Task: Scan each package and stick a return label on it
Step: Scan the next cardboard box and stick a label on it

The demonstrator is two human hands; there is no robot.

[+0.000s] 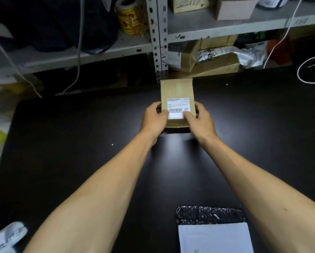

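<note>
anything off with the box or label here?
Nothing much. The label lies flat and square on the cardboard box, with the left hand and right hand gripping its sides, thumbs on the label. Only the box's near bottom edge looks slightly ragged.

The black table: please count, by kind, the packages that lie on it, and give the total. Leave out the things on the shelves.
Brown cardboard box: 1, the cardboard box bearing a white label, gripped by the left hand and the right hand.
Mailer bags: 2, the black bubble mailer and the white mailer at the near edge of the table.
Total: 3.
</note>
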